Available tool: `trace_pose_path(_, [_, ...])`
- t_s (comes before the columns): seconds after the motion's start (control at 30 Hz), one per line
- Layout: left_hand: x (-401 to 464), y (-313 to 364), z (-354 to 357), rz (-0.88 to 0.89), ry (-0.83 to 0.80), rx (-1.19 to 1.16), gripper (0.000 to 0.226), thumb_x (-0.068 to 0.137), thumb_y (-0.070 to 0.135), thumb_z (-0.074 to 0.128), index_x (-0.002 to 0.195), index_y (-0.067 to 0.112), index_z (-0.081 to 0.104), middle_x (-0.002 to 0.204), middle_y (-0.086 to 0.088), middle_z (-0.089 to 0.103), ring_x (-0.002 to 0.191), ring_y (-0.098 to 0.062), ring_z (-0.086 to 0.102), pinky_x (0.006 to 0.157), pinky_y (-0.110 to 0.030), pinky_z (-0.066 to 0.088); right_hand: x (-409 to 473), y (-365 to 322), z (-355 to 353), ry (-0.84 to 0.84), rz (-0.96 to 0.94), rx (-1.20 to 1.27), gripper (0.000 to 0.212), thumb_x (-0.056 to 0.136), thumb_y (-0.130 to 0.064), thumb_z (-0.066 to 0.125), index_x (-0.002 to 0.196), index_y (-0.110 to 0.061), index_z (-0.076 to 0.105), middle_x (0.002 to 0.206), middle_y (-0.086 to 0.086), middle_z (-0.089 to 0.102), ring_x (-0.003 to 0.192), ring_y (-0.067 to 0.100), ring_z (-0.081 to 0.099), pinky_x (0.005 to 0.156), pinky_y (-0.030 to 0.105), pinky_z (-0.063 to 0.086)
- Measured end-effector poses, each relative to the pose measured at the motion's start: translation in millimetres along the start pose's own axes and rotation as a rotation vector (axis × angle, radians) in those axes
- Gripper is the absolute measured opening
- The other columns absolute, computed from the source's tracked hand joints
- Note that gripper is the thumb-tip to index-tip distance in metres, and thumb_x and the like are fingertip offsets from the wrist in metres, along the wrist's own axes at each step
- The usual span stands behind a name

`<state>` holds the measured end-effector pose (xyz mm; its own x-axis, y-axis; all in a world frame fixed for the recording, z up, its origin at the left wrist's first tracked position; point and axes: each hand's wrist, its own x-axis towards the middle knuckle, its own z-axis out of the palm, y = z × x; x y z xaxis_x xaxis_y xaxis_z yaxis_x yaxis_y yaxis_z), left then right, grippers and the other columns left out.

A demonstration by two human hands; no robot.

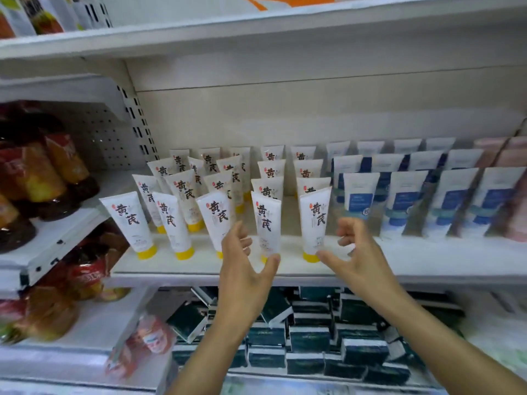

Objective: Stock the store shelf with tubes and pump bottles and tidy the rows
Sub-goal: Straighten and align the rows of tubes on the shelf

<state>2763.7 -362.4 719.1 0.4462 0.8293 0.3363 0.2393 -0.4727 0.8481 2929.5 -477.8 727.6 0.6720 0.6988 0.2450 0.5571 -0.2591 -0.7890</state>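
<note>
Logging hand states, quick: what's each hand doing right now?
Left hand: open, holding nothing, thumb by a yellow-capped tube.
Right hand: open, fingers loosely curled, holding nothing.

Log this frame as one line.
left hand: open, touching front white yellow-capped plastic tube | right hand: open, beside neighbouring tube | white metal shelf: rows uneven

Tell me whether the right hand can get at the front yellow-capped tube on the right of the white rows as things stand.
Probably yes. The right hand is open right beside that tube, its thumb near the yellow cap, with nothing between them. The tube stands at the shelf front edge.
</note>
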Motion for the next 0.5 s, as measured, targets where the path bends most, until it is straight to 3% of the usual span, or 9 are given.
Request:
trace_pose_path(0.1, [2.6,-10.9,14.6,-0.073,-0.071,0.100,0.092,0.084,0.030,0.073,0.151,0.024,0.011,0.147,0.005,0.037,0.129,-0.006,0.040,0.103,-0.029,0.039,0.3,8.2,17.6,-0.006,0.063,-0.036,0.077,0.077,-0.040,0.078,0.137,-0.023,0.034,0.129,-0.006,0.050,0.107,0.011,0.052,0.090,0.033,0.047])
trace_pose_path(0.23, [8.9,-12.9,25.5,-0.122,-0.082,0.193,0.094,0.085,0.031,0.070,0.151,0.027,0.004,0.151,0.008,0.035,0.132,-0.010,0.042,0.098,-0.033,0.043,10.1,6.1,33.1,0.012,0.118,-0.089,0.071,0.078,-0.044,0.073,0.133,-0.027,0.032,0.127,-0.012,0.054,0.102,0.010,0.057,0.082,0.035,0.048])
trace_pose_path(0.33, [16.4,-12.3,30.1,-0.155,-0.061,0.195,0.090,0.085,0.029,0.069,0.150,0.027,0.007,0.143,0.010,0.045,0.122,-0.011,0.052,0.092,-0.037,0.051,14.7,2.9,41.0,0.018,0.137,-0.102,0.062,0.078,-0.042,0.071,0.125,-0.030,0.031,0.121,-0.014,0.056,0.094,0.011,0.060,0.074,0.034,0.048])
trace_pose_path(0.5, [23.0,-11.0,32.0,-0.196,-0.036,0.222,0.076,0.082,0.029,0.072,0.142,0.029,0.024,0.122,0.006,0.062,0.104,-0.014,0.062,0.087,-0.041,0.054,17.1,2.1,45.9,0.032,0.159,-0.173,0.061,0.078,-0.045,0.070,0.124,-0.029,0.033,0.122,-0.011,0.060,0.098,0.018,0.062,0.082,0.038,0.051])
